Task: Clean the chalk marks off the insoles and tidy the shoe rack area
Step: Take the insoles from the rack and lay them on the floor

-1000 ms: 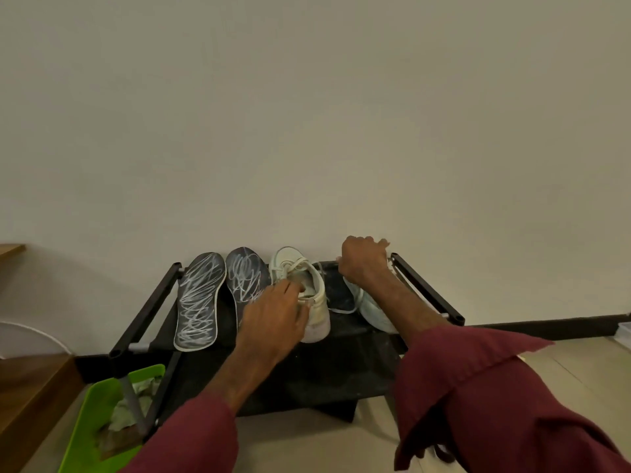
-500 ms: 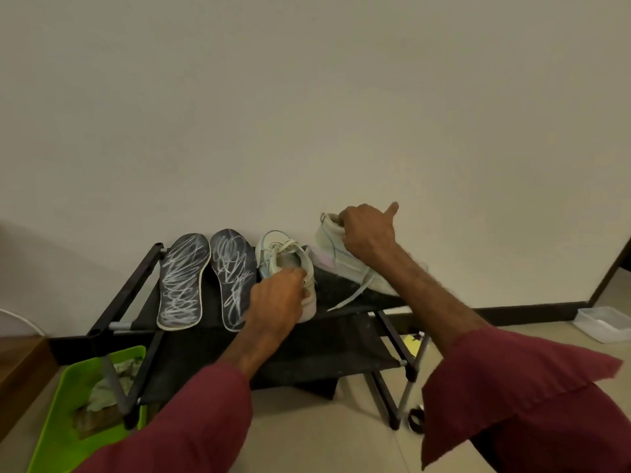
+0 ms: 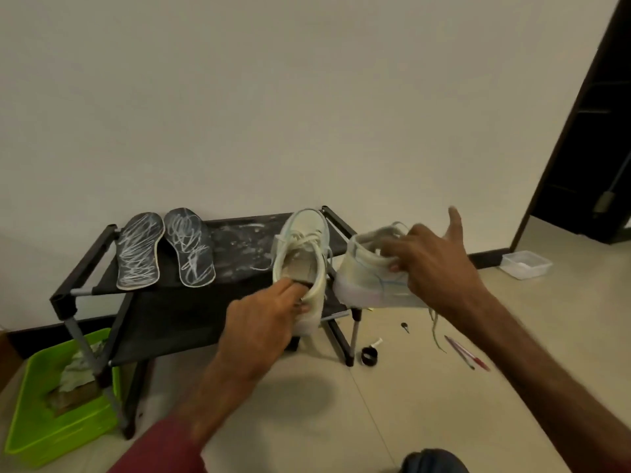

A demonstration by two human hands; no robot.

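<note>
Insoles [image 3: 138, 252] lie flat, side by side, at the left end of the shoe rack [image 3: 85, 264] top shelf, toes to the wall. Dark faces with pale rims, covered in white chalk scribble, so cleaning hasn't started. Step in hand looks like clearing shoes off the shelf first. Left hand [image 3: 259, 332] has fingers [image 3: 290, 288] hooked into the heel opening of the first sneaker [image 3: 300, 244] at the shelf's right front corner; can't tell if the sole touches the shelf. Right hand [image 3: 433, 268] grips the second sneaker [image 3: 368, 281] by its collar, one finger stuck out, shoe in the air past the rack's right edge, lace dangling. Both sneakers are off-white with soft uppers and smooth rubber sidewalls. Shelf is black fabric on a tube frame, chalk dust smeared mid-shelf. Next: park both shoes, then fetch the crumpled rag [image 3: 76, 370] from the green tub [image 3: 34, 428] by the rack's left leg. Pens [image 3: 466, 353] on the floor need picking up too.
</note>
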